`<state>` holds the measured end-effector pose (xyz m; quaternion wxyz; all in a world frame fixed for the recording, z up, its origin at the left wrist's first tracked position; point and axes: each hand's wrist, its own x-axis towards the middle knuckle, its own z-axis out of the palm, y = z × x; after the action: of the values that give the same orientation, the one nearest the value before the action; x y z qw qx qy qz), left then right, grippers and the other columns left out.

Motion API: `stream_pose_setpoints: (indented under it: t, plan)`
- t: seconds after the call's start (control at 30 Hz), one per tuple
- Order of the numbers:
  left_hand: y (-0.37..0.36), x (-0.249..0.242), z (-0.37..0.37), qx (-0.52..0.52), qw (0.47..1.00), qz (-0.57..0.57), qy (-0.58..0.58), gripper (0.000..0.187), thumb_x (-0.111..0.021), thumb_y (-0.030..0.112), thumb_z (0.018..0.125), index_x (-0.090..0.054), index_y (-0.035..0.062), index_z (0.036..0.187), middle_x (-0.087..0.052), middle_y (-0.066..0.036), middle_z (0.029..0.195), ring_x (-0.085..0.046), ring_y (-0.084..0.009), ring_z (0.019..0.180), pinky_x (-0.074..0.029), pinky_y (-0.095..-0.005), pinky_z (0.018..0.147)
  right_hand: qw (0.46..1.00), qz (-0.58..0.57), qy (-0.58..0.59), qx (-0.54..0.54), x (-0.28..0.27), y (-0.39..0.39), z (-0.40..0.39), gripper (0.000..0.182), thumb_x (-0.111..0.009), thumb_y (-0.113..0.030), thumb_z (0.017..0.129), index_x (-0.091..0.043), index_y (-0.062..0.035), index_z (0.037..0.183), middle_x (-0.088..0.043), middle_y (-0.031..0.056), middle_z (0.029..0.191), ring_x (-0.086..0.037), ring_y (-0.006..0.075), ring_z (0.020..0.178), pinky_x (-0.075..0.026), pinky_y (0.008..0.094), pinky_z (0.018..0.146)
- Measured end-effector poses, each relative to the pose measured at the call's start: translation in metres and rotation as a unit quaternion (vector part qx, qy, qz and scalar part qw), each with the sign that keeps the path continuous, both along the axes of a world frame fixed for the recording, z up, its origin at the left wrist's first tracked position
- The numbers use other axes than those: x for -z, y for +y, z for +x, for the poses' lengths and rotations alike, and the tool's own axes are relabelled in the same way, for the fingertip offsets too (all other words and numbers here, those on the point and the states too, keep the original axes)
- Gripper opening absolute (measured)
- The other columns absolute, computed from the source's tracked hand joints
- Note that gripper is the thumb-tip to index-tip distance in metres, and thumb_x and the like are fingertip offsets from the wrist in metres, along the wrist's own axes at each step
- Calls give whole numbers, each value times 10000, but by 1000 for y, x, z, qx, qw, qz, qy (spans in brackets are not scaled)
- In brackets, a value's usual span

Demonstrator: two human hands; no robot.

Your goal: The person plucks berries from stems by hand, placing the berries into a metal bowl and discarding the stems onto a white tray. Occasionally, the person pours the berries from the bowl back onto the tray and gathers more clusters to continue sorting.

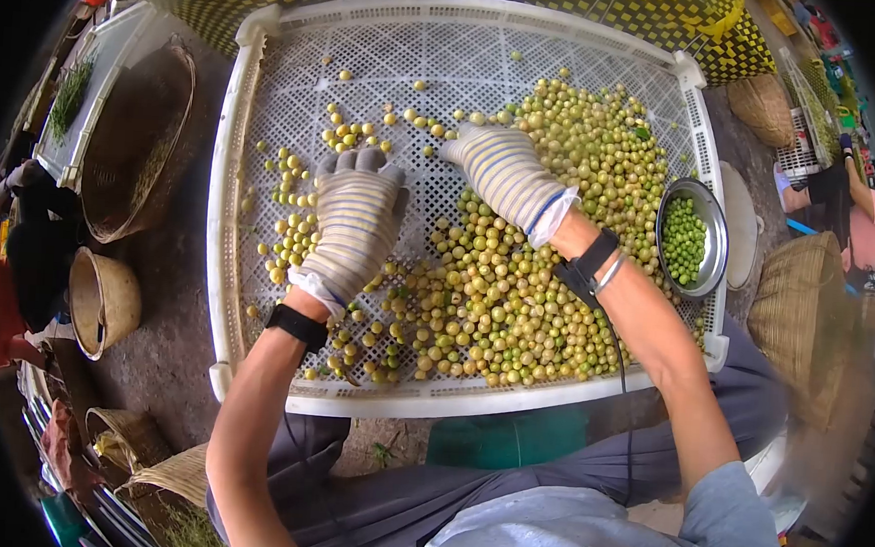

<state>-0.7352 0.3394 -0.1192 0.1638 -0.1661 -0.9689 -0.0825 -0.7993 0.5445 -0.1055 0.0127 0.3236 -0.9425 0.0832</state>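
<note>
A white perforated tray (449, 407) holds many small round yellow-green fruits (515, 318), heaped at its middle and right and scattered at the left. My left hand (354, 213), in a striped glove with grey fingertips, lies over the scattered fruits at the left, its fingers slightly apart. My right hand (509, 173), gloved the same way, is at the upper edge of the heap, fingers pointing left beside a few fruits; its fingertips are blurred and partly hidden. A metal bowl (722, 256) of greener fruits (682, 233) rests inside the tray's right side.
Woven baskets (802, 296) stand right of the tray. At the left are a large basket (130, 144), a beige bucket (105, 303) and a tray with green stems (71, 96). Yellow-black woven containers (653, 21) line the far side. A person in pink (873, 230) is at far right.
</note>
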Motion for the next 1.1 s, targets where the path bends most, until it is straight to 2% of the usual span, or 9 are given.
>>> stream_pose_setpoints:
  t: [0.17, 0.3, 0.37, 0.5, 0.63, 0.77, 0.83, 0.9, 1.1]
  plan:
    - [30, -9, -23, -20, 998, -3, -63, 161, -744, 170, 813, -731, 147, 972, -671, -56, 1075, -587, -313, 1081, -415, -481, 1016, 999, 45, 8, 16, -2, 3, -2, 134, -643, -126, 876, -727, -107, 979, -699, 132, 882, -688, 329, 811, -565, 426, 721]
    - [47, 1, -44, -23, 996, 74, -38, 183, -719, 122, 848, -738, 158, 1027, -671, -76, 1038, -594, -315, 1039, -436, -470, 968, 877, -360, -270, 166, -21, 39, 10, 161, -692, -179, 902, -736, -58, 999, -709, 42, 802, -614, 102, 697, -509, 265, 662]
    - [60, 1, -51, -6, 994, 102, -48, 219, -725, 127, 842, -732, 162, 1059, -666, -84, 1030, -594, -314, 1030, -450, -479, 926, 828, -447, -284, 185, -37, 50, 17, 169, -734, -173, 888, -730, -28, 975, -696, 1, 805, -586, 51, 715, -499, 244, 665]
    - [76, -4, -59, 25, 998, 31, -43, 277, -772, 237, 804, -727, 171, 1069, -647, -98, 1025, -582, -342, 1023, -453, -515, 902, 832, -378, -336, 229, -67, 74, 52, 136, -720, -157, 908, -730, -34, 965, -703, -3, 832, -613, 77, 751, -521, 250, 718]
    - [87, 3, -68, 29, 998, 50, -14, 301, -791, 267, 752, -737, 195, 1039, -631, -97, 1013, -571, -336, 1032, -431, -518, 943, 863, -275, -417, 79, -67, 85, 102, 177, -742, -198, 876, -717, -32, 933, -714, 55, 853, -663, 129, 791, -539, 290, 737]
    - [84, 14, -80, 51, 998, 0, 43, 239, -769, 272, 763, -751, 199, 990, -645, -66, 979, -577, -331, 1038, -399, -540, 970, 812, -149, -562, -40, -61, 80, 139, 253, -735, -267, 887, -742, -69, 1045, -738, 93, 953, -708, 201, 884, -549, 318, 808]
    - [80, 23, -85, 28, 998, -45, 26, 208, -766, 305, 785, -763, 215, 972, -660, -46, 971, -588, -326, 1039, -400, -533, 963, 818, -164, -549, -56, -57, 79, 145, 250, -724, -240, 899, -739, -67, 1078, -740, 102, 985, -708, 210, 922, -548, 325, 844]
    - [74, 50, -93, 18, 996, 84, 34, 173, -759, 336, 815, -775, 239, 957, -674, -25, 961, -606, -312, 1019, -399, -526, 949, 823, -177, -535, -71, -52, 81, 143, 251, -713, -212, 910, -736, -65, 1111, -741, 112, 1016, -708, 218, 961, -548, 332, 880]
    - [75, 17, -88, 24, 995, 72, -62, 127, -747, 294, 843, -747, 224, 948, -686, -28, 972, -618, -305, 983, -404, -511, 928, 852, -296, -426, 77, -41, 91, 102, 216, -705, -124, 914, -731, -28, 1107, -748, 87, 1055, -702, 207, 989, -541, 329, 917]
